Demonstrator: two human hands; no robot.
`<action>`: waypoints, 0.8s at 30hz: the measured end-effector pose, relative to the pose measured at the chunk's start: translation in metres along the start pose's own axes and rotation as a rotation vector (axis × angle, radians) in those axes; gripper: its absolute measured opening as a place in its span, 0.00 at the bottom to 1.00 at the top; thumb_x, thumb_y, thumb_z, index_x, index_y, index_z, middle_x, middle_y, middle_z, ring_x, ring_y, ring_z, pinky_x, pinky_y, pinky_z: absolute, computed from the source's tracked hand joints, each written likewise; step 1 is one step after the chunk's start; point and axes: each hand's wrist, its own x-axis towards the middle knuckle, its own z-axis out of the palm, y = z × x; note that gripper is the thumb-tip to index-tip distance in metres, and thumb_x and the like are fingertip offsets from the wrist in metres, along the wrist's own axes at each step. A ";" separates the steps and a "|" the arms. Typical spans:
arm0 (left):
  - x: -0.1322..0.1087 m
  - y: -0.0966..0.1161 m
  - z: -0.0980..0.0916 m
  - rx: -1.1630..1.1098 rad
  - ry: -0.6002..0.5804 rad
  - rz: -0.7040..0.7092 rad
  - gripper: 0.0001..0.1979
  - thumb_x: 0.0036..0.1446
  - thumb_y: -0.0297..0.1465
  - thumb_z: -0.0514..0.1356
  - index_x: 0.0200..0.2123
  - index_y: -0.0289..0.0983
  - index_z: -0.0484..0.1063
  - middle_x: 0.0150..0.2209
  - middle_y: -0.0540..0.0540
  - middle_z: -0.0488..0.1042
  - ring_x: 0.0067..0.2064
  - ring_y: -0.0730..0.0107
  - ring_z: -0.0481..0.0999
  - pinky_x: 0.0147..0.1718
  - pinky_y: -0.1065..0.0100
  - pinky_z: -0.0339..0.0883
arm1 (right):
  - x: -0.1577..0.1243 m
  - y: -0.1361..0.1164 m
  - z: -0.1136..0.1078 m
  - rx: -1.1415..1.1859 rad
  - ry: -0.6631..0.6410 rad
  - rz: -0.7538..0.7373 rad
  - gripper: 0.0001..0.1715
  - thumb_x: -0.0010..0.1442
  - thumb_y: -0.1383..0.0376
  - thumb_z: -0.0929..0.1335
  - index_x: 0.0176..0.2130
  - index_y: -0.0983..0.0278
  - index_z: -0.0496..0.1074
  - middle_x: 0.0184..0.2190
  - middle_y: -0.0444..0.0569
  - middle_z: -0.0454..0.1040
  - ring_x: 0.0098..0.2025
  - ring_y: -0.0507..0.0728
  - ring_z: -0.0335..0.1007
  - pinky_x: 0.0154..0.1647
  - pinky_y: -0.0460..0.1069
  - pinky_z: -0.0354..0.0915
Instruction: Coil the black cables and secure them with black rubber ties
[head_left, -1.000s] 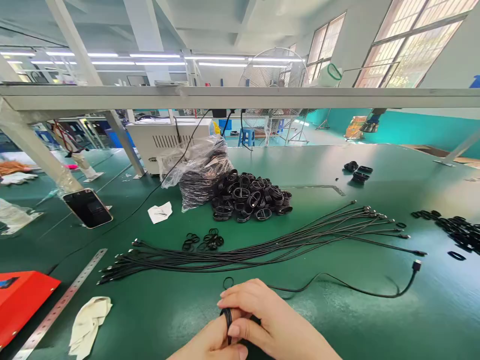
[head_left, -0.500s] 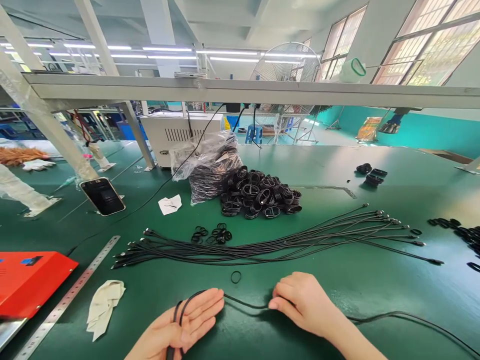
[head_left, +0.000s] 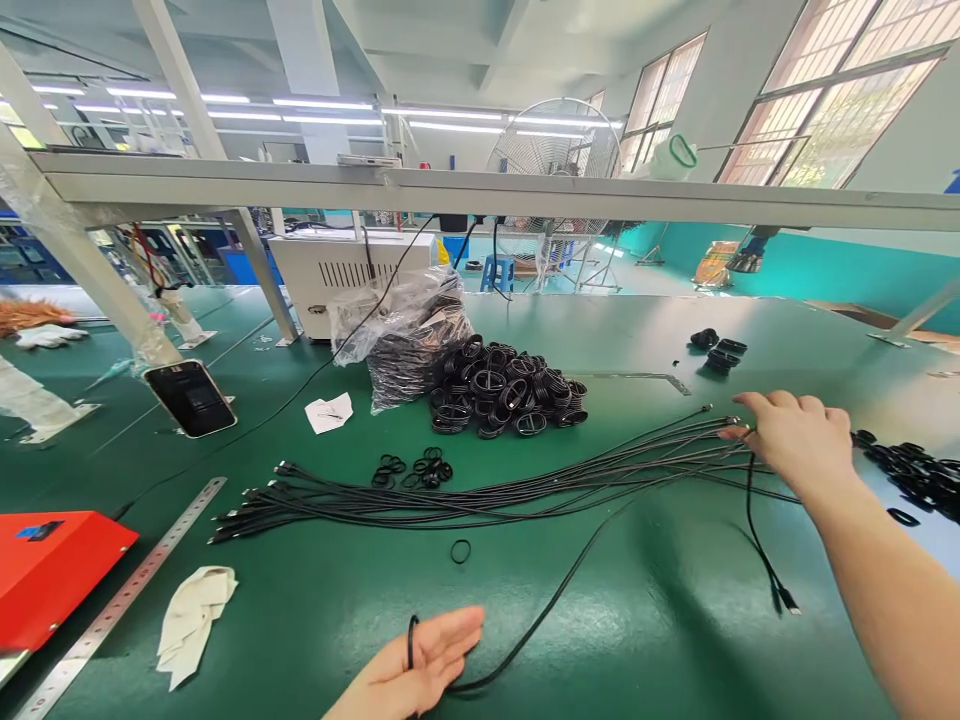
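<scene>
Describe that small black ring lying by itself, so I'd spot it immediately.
On the green workbench, find the long bundle of black cables. Just below its middle, near the left hand, lies a small black ring. Unlike the other rings, heaped in clusters, it sits alone.

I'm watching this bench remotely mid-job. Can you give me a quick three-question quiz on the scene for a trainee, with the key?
1. Which hand is over the bundle of long black cables, left or right?
2. True or false: the small black ring lies on the green bench mat, apart from the cables.
3. Fill in the blank: the open left hand has its palm facing ___.

Key: 1. right hand; 2. true; 3. up.
</scene>
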 end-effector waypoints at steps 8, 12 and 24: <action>0.008 0.026 0.030 -0.095 -0.122 -0.089 0.16 0.57 0.27 0.60 0.50 0.39 0.76 0.57 0.40 0.72 0.62 0.52 0.65 0.63 0.52 0.51 | -0.098 -0.124 -0.075 0.974 -0.222 -0.481 0.28 0.65 0.68 0.60 0.63 0.55 0.59 0.61 0.52 0.63 0.62 0.60 0.59 0.60 0.58 0.59; 0.002 0.031 0.041 -0.087 -0.166 -0.158 0.14 0.56 0.23 0.60 0.44 0.38 0.79 0.48 0.41 0.80 0.56 0.52 0.73 0.60 0.51 0.58 | -0.142 -0.213 -0.106 1.440 -0.741 -0.809 0.23 0.65 0.63 0.63 0.60 0.57 0.65 0.58 0.47 0.68 0.60 0.56 0.62 0.60 0.50 0.60; -0.006 0.040 0.030 -0.053 -0.293 -0.210 0.19 0.56 0.23 0.57 0.51 0.29 0.75 0.52 0.29 0.75 0.56 0.44 0.72 0.55 0.49 0.63 | -0.136 -0.258 -0.110 1.438 -0.964 -0.409 0.11 0.49 0.58 0.75 0.28 0.63 0.75 0.30 0.43 0.72 0.29 0.51 0.66 0.26 0.43 0.59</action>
